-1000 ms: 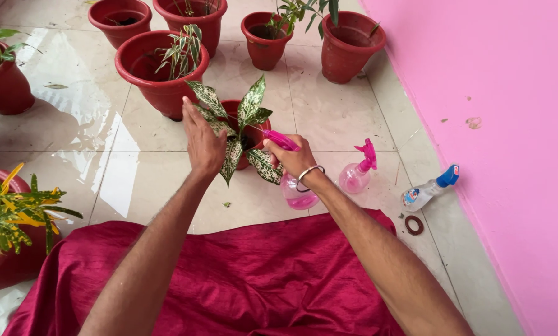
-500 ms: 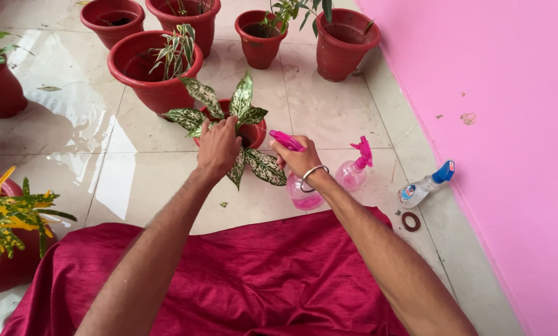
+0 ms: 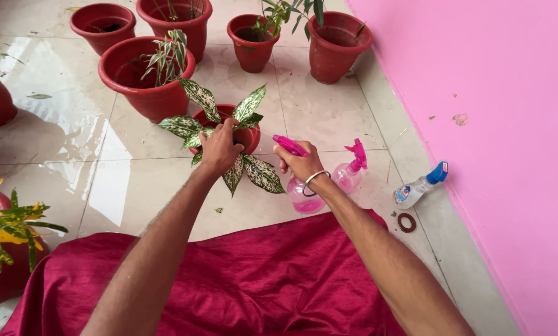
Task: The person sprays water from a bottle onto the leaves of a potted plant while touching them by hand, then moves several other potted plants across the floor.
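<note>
The left hand (image 3: pixel 218 148) rests on the small round red plastic pot (image 3: pixel 249 135) that holds a plant with green leaves speckled white (image 3: pixel 254 171), its fingers curled over the near rim among the leaves; whether they clamp the rim or only press on it cannot be told. This pot stands on the glossy cream tiled floor (image 3: pixel 328 118), about midway between the far row of pots and the near edge of the floor, where a dark red cloth (image 3: pixel 260 280) is spread. The right hand (image 3: pixel 302 163), with a silver bangle (image 3: pixel 313 178) at the wrist, is closed around the neck of a clear spray bottle with pink liquid and a pink trigger head (image 3: pixel 302 196). The nozzle points left towards the speckled plant, just beside its leaves.

Just right of that bottle stands a second clear spray bottle with a pink trigger (image 3: pixel 348 172), upright on the tiles. Further right, near the pink wall (image 3: pixel 490 124), a clear bottle with a blue cap (image 3: pixel 419 186) lies on its side, and a small brown ring (image 3: pixel 407 222) lies flat on the floor near it. Behind the speckled plant sits a large red pot with a thin striped-leaf plant (image 3: pixel 143 78), and more red pots line the far edge of the floor. At the left edge, a red pot with yellow and green leaves (image 3: pixel 5 233) is partly cut off by the picture.
</note>
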